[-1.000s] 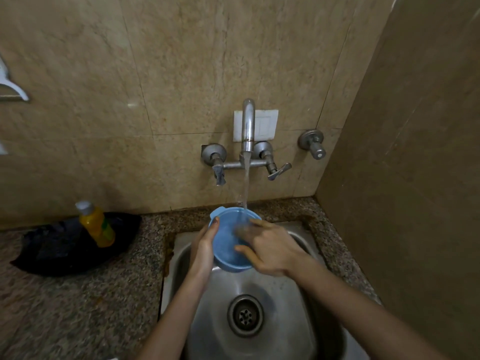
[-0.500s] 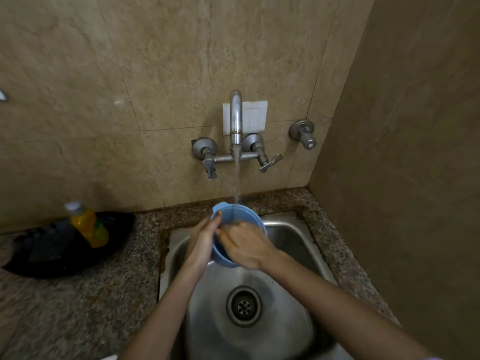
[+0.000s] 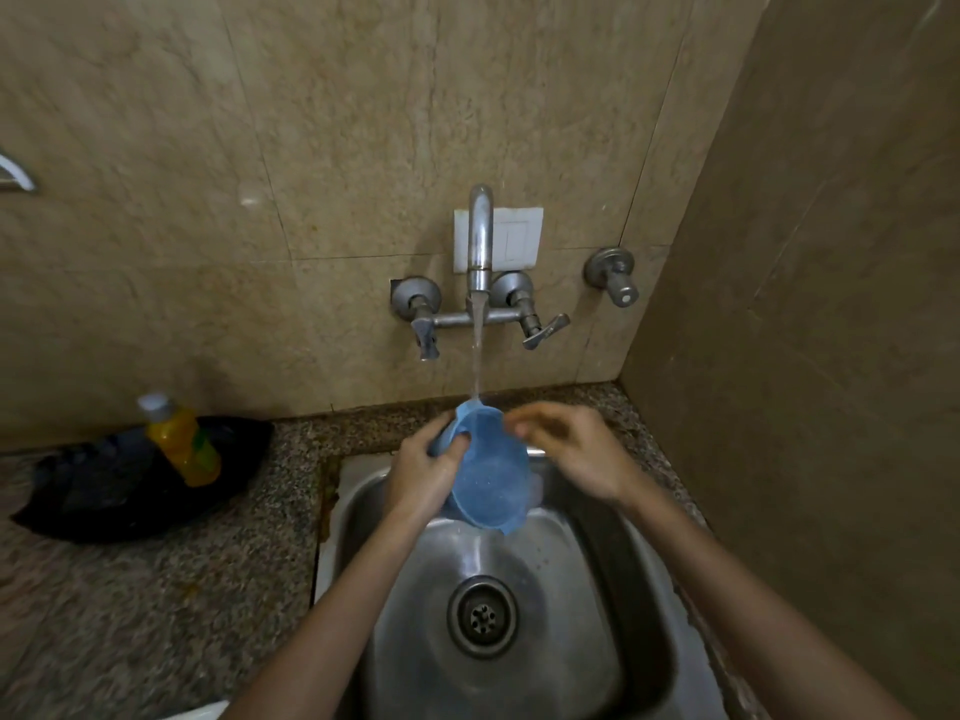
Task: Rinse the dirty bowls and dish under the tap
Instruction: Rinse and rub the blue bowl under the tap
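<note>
One blue bowl (image 3: 485, 478), two hands

Beige marble-look tiles (image 3: 322, 148) are covering the back wall, meeting a darker side wall (image 3: 831, 304) at the right. A speckled granite surface (image 3: 156, 589) is running below; lighting is looking dim, perhaps from overhead.

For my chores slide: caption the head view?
Left hand tilts a blue bowl under the running tap, right hand beside it.
</note>
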